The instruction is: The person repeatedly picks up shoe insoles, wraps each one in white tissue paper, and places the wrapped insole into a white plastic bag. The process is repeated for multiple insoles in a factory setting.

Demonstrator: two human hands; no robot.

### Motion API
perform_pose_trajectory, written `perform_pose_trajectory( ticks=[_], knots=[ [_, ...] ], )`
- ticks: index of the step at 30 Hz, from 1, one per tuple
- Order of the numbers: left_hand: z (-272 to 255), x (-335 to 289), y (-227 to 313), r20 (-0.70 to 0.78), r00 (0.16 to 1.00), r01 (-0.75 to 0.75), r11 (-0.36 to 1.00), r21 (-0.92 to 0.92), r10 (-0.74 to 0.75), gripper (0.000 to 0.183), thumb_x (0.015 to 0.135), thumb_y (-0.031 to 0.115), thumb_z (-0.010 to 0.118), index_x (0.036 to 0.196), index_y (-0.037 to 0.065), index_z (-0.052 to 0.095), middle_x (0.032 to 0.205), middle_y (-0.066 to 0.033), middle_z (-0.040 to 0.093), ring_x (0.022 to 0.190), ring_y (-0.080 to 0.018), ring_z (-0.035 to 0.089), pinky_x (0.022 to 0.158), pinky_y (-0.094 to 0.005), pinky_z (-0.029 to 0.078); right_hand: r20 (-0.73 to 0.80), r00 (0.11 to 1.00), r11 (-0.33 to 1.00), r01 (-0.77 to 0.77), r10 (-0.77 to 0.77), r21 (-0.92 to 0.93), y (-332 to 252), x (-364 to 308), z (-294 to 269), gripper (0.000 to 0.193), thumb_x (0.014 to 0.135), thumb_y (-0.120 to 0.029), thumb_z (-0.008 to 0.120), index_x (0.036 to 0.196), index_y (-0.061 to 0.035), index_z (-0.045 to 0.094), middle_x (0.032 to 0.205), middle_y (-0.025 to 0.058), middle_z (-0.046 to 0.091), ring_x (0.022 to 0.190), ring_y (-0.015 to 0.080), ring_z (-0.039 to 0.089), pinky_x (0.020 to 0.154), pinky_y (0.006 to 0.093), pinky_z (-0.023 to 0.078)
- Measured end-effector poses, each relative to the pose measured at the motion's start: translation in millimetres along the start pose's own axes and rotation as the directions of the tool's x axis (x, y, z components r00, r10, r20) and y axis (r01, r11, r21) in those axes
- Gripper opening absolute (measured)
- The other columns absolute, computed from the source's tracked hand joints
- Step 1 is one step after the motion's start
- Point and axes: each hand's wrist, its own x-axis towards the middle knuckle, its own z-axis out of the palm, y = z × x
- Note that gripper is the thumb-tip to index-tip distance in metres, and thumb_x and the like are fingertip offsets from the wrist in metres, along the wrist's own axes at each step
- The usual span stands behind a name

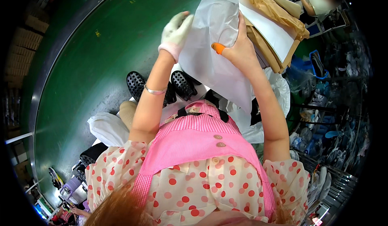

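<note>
A large thin white sheet of paper (210, 56) hangs in front of me, creased near its top. My right hand (240, 50) grips it at its right side; an orange cover is on the thumb, which presses on the paper, and the other fingers are partly hidden behind. Beside the sheet's left edge is my left hand (176, 31), in a white glove with a pale pink cuff. Its thumb and fingers are slightly apart, and nothing shows between them. Below it, black shoes with round-holed soles, one shoe (184, 85) among them, lie close to the sheet's lower left.
A stack of brown and white paper (270, 27) lies to the right of my right hand. White plastic (279, 92) is under my right forearm. A metal-edged green surface (97, 56) stretches left. Racks with wrapped items (335, 116) stand right; a co-worker (319, 1) is far right.
</note>
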Motion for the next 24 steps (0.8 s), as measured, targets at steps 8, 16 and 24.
perform_pose_trajectory(
  ticks=[8,16,24],
  knots=[
    [4.4,-6.4,12.5,0.543,0.825,0.42,0.813,-0.403,-0.157,0.046,0.095,0.042,0.051,0.123,0.006,0.056,0.111,0.0007,0.061,0.095,-0.0089,0.056,0.08,-0.0264,0.045,0.118,0.993,0.999,-0.015,0.011,0.035,-8.9,-1.1,1.2,0.115,0.062,-0.034,0.079,0.149,-0.0092,0.009,0.123,0.0281,0.055,0.113,0.041,0.056,0.097,0.04,0.044],
    [-33.8,9.1,-9.8,0.574,0.799,0.462,0.795,-0.393,-0.181,0.036,0.097,0.022,0.045,0.127,0.006,0.055,0.12,-0.0051,0.061,0.106,-0.016,0.059,0.089,-0.0291,0.049,0.196,0.979,0.962,0.009,-0.064,0.273,-13.1,-1.9,-20.5,0.112,0.059,-0.037,0.08,0.147,-0.0015,0.021,0.134,0.0283,0.047,0.123,0.0335,0.05,0.104,0.0349,0.038],
    [-15.4,-32.9,28.6,-0.121,0.929,-0.331,0.93,0.16,0.351,0.021,0.092,0.013,0.058,0.106,-0.002,0.065,0.091,-0.0053,0.065,0.078,-0.0096,0.062,0.068,-0.021,0.05,0.045,0.998,0.998,-0.04,0.038,0.05,3.2,7.8,-5.1,0.115,0.061,-0.037,0.08,0.148,-0.0015,0.014,0.124,0.0304,0.054,0.115,0.0402,0.055,0.099,0.0371,0.042]
  ],
)
